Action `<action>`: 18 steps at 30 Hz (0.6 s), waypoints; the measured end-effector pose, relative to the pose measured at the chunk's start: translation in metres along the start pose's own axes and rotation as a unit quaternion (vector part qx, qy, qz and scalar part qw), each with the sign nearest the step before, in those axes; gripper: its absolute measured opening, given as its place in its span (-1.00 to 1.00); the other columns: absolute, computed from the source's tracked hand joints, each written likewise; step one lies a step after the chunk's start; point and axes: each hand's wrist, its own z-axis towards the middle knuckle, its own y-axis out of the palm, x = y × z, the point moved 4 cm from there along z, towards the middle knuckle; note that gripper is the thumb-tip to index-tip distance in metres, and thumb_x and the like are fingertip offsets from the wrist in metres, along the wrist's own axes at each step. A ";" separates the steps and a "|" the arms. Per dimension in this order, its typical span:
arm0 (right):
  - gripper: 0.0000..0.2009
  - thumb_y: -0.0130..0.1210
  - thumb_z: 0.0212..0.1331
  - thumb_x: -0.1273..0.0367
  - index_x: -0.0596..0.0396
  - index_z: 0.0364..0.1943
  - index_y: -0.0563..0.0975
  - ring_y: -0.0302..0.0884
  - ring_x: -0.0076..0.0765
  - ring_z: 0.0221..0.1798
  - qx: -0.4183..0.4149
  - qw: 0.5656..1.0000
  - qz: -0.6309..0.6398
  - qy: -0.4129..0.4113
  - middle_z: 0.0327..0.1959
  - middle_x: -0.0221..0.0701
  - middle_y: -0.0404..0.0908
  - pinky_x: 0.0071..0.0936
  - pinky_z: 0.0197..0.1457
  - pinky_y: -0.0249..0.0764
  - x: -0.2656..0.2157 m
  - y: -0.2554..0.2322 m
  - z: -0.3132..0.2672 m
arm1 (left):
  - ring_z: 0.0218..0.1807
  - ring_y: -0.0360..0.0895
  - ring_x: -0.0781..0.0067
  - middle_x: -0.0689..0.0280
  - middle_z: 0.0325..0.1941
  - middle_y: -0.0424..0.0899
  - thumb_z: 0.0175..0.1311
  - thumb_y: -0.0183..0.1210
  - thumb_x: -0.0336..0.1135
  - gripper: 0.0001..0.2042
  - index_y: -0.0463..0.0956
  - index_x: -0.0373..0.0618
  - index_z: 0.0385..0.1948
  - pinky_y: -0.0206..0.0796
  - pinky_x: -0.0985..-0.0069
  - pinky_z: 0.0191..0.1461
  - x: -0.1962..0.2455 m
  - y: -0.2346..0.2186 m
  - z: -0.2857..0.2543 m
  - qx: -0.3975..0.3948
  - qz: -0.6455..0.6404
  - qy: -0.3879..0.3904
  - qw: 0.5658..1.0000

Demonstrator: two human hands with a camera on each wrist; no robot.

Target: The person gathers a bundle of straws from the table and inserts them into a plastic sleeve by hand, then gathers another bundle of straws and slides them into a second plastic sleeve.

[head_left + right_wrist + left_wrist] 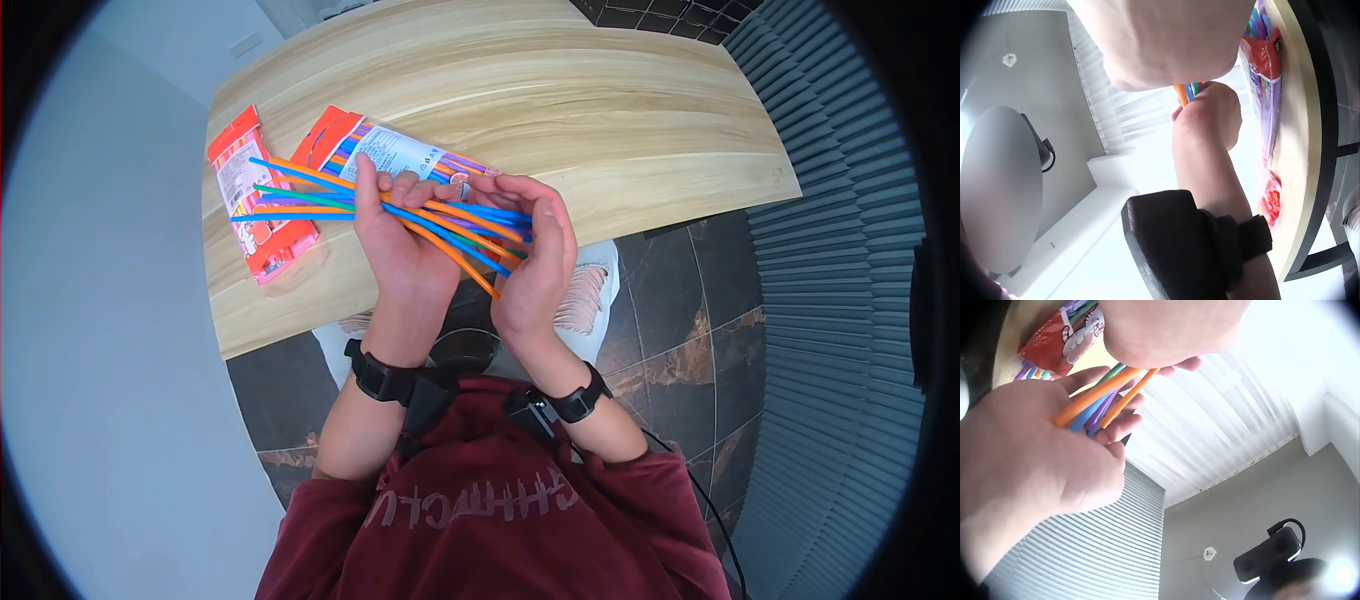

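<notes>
A loose bundle of long orange, blue, green and purple straws (310, 211) lies across both hands above the table's near edge. My left hand (408, 250) grips it around the middle, thumb upright, with uneven ends fanning out to the left. Cupped about the right-hand ends is my right hand (540, 255), its palm against the tips and its fingers curled around them. The left wrist view shows straws (1094, 400) running from the left hand (1166, 331) into the right hand (1041, 447). In the right wrist view the right hand hides most of the bundle.
Two packets lie on the wooden table (600, 110): a red and white packet (250, 200) at the left, and a red-topped packet of coloured straws (395, 150) behind the hands. A ribbed grey panel (840, 250) stands at the right. Each wrist wears a black camera strap (375, 378).
</notes>
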 end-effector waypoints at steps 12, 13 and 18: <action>-0.51 0.02 0.62 0.29 0.37 0.44 0.44 0.56 -0.08 0.49 -0.151 0.989 0.001 0.006 0.40 0.01 0.61 -0.13 0.64 0.36 -0.013 -0.019 -0.002 | -0.62 0.22 0.70 0.56 -0.63 0.27 0.75 0.10 -0.03 -0.65 0.39 0.11 -0.37 0.19 0.60 -0.43 0.014 0.002 -0.010 -0.142 0.160 -0.100 0.972; -0.51 0.02 0.62 0.29 0.37 0.44 0.44 0.56 -0.08 0.49 -0.154 0.988 0.001 0.005 0.40 0.01 0.61 -0.13 0.64 0.36 -0.024 -0.020 0.005 | -0.65 0.16 0.69 0.56 -0.64 0.24 0.75 0.10 -0.06 -0.67 0.39 0.10 -0.35 0.11 0.61 -0.48 0.015 0.002 -0.016 -0.155 0.242 -0.153 0.946; -0.17 0.31 0.43 0.44 0.22 0.66 0.06 0.62 -0.12 0.41 -0.177 0.980 -0.001 0.089 0.41 -0.04 0.55 -0.18 0.49 0.51 -0.050 -0.013 0.039 | -0.68 0.18 0.71 0.56 -0.66 0.29 0.65 0.22 -0.23 -0.74 0.41 0.06 -0.35 0.06 0.59 -0.56 -0.002 -0.007 -0.069 -0.176 0.389 -0.303 0.852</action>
